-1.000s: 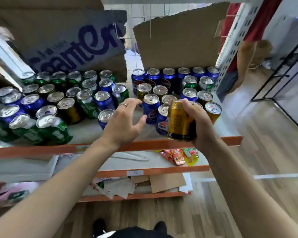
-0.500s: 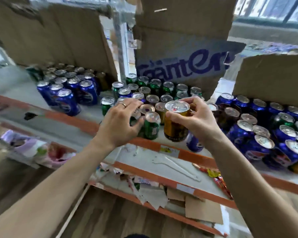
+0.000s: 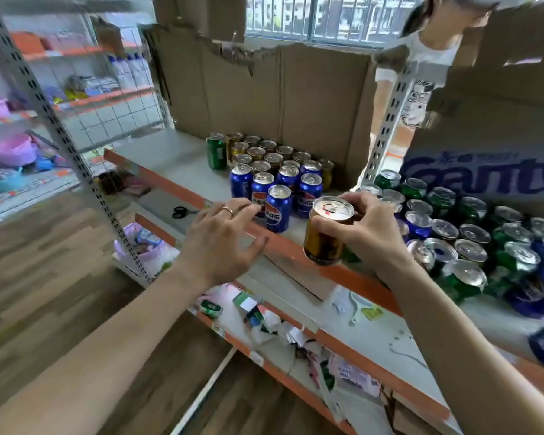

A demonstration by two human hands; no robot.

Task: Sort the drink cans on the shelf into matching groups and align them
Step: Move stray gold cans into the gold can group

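Note:
My right hand grips a gold can, holding it upright just in front of the orange shelf edge. My left hand hovers beside it with fingers spread and holds nothing; a ring is on one finger. Behind my hands stands a tidy group on the shelf: blue cans in front, gold cans behind them, one green can at the far left. To the right lies a mixed crowd of green and blue cans.
Torn cardboard backs the shelf, and a perforated metal post separates the two can groups. Scissors lie on the shelf at the left. Lower shelves hold paper scraps. A person in a white shirt stands behind the shelf.
My view has swung left along the shelf, from the mixed cans to the sorted blue and gold group. My right hand carried the gold can along; my left hand stayed empty beside it.

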